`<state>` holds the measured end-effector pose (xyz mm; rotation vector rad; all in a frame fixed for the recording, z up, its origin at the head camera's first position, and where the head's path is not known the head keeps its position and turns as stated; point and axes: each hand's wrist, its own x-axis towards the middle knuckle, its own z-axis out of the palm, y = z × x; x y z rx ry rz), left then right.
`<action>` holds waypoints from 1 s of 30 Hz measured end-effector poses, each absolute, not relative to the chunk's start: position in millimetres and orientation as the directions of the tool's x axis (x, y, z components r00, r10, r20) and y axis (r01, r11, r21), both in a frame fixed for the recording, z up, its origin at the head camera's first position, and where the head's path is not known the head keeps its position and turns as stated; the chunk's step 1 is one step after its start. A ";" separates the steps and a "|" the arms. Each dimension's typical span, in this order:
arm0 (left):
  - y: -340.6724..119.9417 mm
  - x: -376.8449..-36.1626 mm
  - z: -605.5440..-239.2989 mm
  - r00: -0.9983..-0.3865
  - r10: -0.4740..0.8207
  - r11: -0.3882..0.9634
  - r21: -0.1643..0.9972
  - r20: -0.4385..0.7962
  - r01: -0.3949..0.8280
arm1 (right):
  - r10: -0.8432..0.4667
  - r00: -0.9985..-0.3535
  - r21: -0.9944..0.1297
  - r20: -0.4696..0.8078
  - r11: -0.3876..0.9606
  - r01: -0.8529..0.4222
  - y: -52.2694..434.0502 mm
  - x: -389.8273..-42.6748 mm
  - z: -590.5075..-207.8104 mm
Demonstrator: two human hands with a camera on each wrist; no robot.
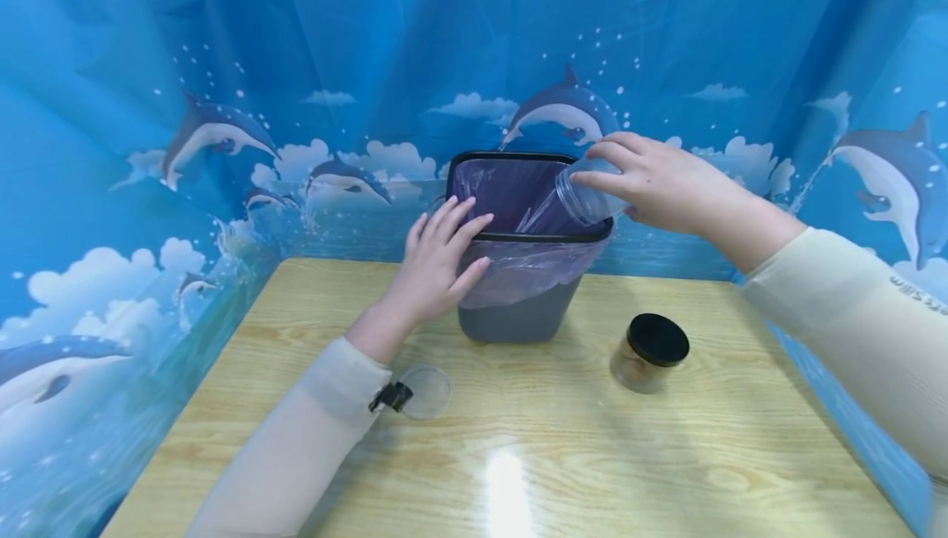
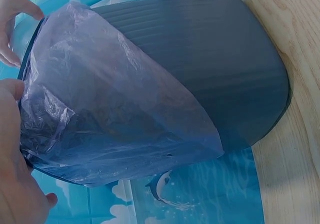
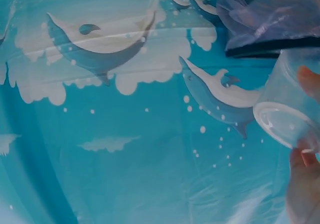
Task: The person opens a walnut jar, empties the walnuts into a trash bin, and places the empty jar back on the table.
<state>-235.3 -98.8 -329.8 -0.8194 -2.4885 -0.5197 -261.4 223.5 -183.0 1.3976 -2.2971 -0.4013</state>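
Observation:
A grey trash bin [image 1: 522, 308] with a black rim stands on the table, lined with a thin purplish bag [image 2: 100, 104] folded over its outside. My left hand [image 1: 444, 262] rests at the near left of the rim, fingers spread and fairly straight across it, thumb on the front side. Above the bin's right side, my right hand [image 1: 652, 184] grips a clear plastic jar [image 1: 588, 192] around its body. The jar is tipped, its ridged mouth end toward the bin's opening and its round base [image 3: 285, 124] raised. The inside of the bin is mostly hidden.
A clear jar with a black lid [image 1: 657, 339] stands right of the bin, with brownish contents. Beside my left sleeve, a round clear lid [image 1: 427, 392] lies on the wooden table [image 1: 578, 456]. Behind everything hangs a blue dolphin-print curtain [image 1: 355, 53].

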 end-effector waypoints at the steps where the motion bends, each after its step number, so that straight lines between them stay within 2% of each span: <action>1: -99.0 -235.4 -329.7 -0.714 0.453 0.751 0.202 0.535 0.628 | -0.890 -0.416 0.452 0.187 0.454 -0.768 223.2 -260.8 -183.4; 11: -99.9 -234.3 -328.6 -0.718 0.456 0.752 0.204 0.526 0.627 | -0.880 -0.448 0.467 0.156 0.466 -0.752 219.9 -257.5 -181.0; 21: -99.2 -233.8 -328.4 -0.719 0.456 0.752 0.205 0.524 0.627 | -0.878 -0.405 0.504 0.256 0.478 -0.719 222.2 -257.8 -174.5; 28: -98.9 -234.7 -328.7 -0.716 0.455 0.750 0.206 0.530 0.629 | -0.852 -0.502 0.479 0.148 0.506 -0.718 225.8 -255.6 -174.6; 30: -98.8 -234.9 -328.7 -0.716 0.456 0.751 0.203 0.528 0.628 | -0.849 -0.510 0.481 0.140 0.509 -0.714 226.3 -255.5 -175.2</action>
